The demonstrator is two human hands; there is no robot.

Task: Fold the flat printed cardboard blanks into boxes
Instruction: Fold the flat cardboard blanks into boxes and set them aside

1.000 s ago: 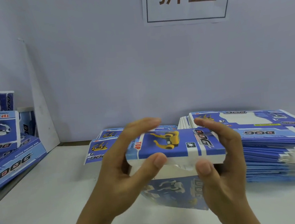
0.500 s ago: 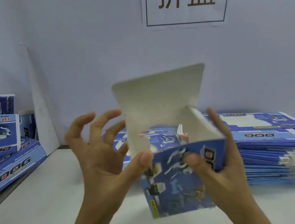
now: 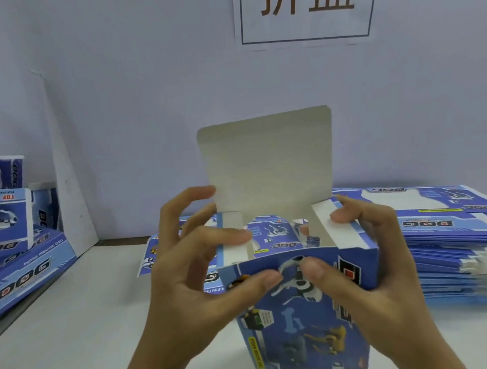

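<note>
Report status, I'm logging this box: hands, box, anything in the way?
Left hand and right hand both grip the box. Box upright on table, lid flap up, side flaps being pressed inward. Nothing in the way.

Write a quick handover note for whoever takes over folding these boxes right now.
Left hand: thumb on the box front, a finger pressing the left side flap inward.
Right hand: thumb on the front, fingers pushing the right side flap in.
Box stands upright on the table, formed into a tube; top lid flap stands up, open.
Flat blanks stack at right, finished boxes at far left.
Left: finish the side flaps, tuck the lid, set aside, take the next blank.
</note>
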